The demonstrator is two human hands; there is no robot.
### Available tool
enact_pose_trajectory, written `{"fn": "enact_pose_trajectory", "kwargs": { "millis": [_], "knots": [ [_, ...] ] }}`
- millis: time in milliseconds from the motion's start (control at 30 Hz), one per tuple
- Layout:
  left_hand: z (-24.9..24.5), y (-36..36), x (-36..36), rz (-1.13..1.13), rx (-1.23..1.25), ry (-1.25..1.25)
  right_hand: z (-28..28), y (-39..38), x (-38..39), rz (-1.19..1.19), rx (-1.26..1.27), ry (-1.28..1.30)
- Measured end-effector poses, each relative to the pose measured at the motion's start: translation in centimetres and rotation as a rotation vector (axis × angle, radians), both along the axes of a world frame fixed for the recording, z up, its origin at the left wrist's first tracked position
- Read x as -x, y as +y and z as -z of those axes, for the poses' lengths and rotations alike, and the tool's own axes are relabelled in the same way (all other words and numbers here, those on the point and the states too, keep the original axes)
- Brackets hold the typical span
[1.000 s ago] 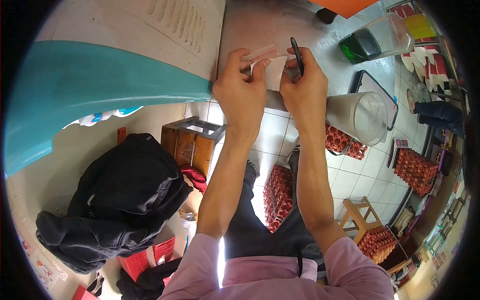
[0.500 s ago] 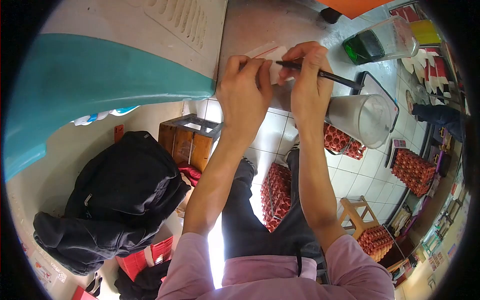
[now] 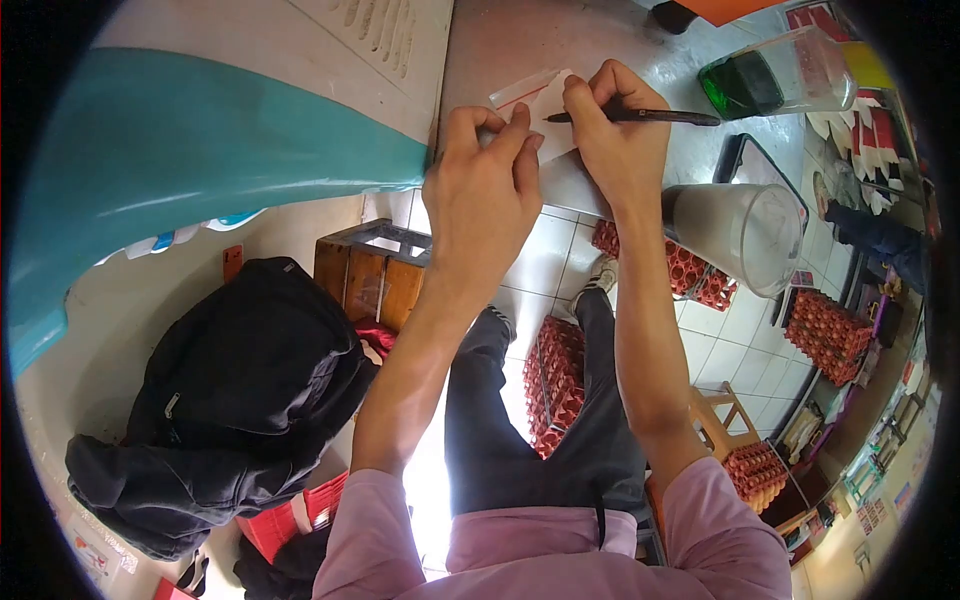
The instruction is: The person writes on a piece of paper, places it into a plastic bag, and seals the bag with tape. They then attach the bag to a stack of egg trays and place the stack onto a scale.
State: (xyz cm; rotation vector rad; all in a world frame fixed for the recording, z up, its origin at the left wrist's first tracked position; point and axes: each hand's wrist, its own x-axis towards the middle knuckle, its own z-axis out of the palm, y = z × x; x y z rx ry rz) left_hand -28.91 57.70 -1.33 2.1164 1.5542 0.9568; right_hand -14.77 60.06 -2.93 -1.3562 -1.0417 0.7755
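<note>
My right hand (image 3: 622,150) is closed around a black pen (image 3: 668,116). The pen's tip points left, over a small white slip of paper (image 3: 556,142) on the metal table. My left hand (image 3: 482,185) has its fingers bent, with thumb and index finger pressed on the slip's left edge. Beside the slip, partly under it, shows a clear plastic piece with a red line (image 3: 520,92), like a zip bag. Near my right wrist stands a clear cup of whitish contents (image 3: 740,235). A phone-like flat device (image 3: 768,165) lies behind the cup.
A clear container with green liquid (image 3: 770,80) is at the table's (image 3: 500,45) upper right. A teal-and-white machine (image 3: 240,130) borders the left. Below are a wooden crate (image 3: 365,275), a black bag (image 3: 250,350), red egg trays (image 3: 555,380) and a stool (image 3: 722,415).
My right hand has shifted slightly up, and the pen now lies nearly level. My left fingers have spread a little onto the paper, which shows more. The pen tip has moved slightly left.
</note>
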Motion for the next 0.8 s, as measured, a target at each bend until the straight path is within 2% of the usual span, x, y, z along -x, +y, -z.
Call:
{"fn": "enact_pose_trajectory", "kwargs": {
  "millis": [233,467,800],
  "knots": [
    [0.03,-0.21,0.17,0.017,0.083,-0.01,0.19,-0.03,-0.01,-0.07,-0.032,-0.07],
    [0.43,-0.18,0.12,-0.007,0.013,-0.032,0.14,-0.09,-0.21,-0.101,-0.026,-0.152],
    [0.06,-0.23,-0.02,-0.015,0.034,-0.042,0.2,-0.07,-0.13,-0.062,-0.049,-0.14]
  ]
}}
